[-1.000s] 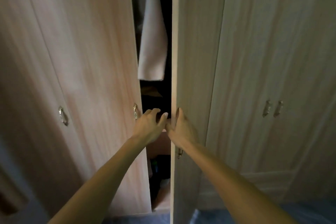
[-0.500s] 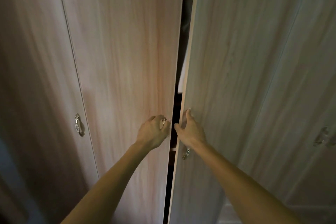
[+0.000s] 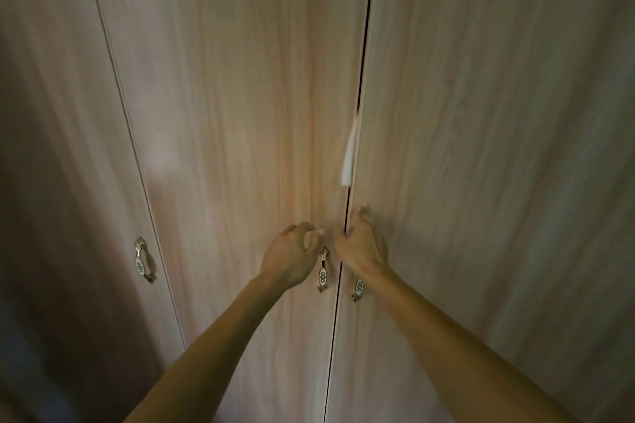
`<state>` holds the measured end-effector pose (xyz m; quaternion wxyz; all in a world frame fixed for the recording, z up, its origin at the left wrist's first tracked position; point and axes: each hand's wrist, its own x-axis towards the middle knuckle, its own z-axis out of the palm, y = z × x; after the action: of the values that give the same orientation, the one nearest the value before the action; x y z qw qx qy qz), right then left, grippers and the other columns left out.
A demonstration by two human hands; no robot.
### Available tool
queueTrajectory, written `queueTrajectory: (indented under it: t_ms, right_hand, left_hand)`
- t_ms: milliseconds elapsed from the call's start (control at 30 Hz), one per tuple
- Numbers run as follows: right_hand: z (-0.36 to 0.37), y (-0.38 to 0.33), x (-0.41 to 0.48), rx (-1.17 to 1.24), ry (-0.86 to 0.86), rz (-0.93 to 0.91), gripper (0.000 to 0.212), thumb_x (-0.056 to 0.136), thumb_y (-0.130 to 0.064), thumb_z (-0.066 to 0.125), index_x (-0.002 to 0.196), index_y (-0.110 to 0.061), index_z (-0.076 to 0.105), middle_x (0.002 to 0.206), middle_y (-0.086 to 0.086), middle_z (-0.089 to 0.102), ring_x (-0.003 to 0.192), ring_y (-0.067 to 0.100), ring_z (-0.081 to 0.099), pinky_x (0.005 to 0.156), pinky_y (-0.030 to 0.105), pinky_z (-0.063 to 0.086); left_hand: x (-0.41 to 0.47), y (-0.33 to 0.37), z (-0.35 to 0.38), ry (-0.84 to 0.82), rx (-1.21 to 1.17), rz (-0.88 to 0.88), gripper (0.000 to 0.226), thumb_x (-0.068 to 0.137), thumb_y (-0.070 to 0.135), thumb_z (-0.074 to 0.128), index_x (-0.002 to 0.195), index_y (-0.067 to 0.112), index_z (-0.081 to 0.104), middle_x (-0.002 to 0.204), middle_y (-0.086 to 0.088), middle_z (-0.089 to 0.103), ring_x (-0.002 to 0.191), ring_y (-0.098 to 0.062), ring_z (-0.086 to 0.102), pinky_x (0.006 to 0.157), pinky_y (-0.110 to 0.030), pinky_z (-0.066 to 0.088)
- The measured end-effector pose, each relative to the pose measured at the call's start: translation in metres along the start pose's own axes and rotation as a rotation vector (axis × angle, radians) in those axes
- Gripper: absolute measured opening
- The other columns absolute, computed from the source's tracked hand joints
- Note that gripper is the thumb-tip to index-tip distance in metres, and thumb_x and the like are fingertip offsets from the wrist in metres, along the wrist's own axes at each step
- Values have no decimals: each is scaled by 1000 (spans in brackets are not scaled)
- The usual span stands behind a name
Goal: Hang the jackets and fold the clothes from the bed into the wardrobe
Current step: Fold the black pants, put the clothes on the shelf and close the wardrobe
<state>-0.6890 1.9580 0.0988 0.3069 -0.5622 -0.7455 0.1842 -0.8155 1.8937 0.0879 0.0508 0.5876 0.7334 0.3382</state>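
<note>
Wardrobe drs near shut; white garment (image 3: 349,151) pinched in seam just above right hand (image 3: 360,245), fingers hooked on dr edge; left hand (image 3: 290,256) loosely curled, empty, beside handle (image 3: 323,269).

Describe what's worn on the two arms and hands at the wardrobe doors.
Nothing shows: the left hand and right hand are bare, without gloves, rings or a watch in view. Both forearms are uncovered to the frame's bottom edge, with no sleeve visible.

There were 3 wardrobe door panels: left (image 3: 51,148), middle (image 3: 233,113) and right (image 3: 498,148). 3 metal handles showed: (image 3: 141,259), (image 3: 323,269), (image 3: 358,288). 2 bare hands: left (image 3: 290,256), right (image 3: 360,244). 1 pale strip (image 3: 349,151), possibly cloth, sat in the gap.
</note>
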Motion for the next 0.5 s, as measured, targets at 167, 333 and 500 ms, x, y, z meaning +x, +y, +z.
queueTrajectory:
  t_ms: [167, 333, 500]
  right_hand:
    - [1, 0, 3, -5, 26, -13, 74, 92, -47, 45, 150, -14, 14, 144, 9, 41, 115, 26, 55, 81, 29, 44]
    - [-6, 1, -7, 32, 18, 3, 68, 91, -41, 49, 148, -21, 17, 137, 8, 49, 104, 26, 59, 73, 28, 45]
    - [-17, 1, -25, 2, -10, -11, 72, 91, -35, 51, 149, -21, 12, 131, 9, 51, 102, 28, 60, 73, 31, 45]
  left_hand:
    - [8, 6, 5, 2, 20, 24, 48, 97, 49, 34, 128, 17, 53, 125, -7, 59, 110, -24, 56, 92, -35, 46]
    - [9, 24, -2, 36, 15, 80, 44, 98, 37, 39, 136, 16, 45, 130, -10, 56, 116, -26, 54, 95, -35, 44]
    - [15, 52, -17, 79, -5, 184, 46, 99, 29, 41, 142, 13, 38, 136, -11, 50, 120, -26, 51, 97, -33, 40]
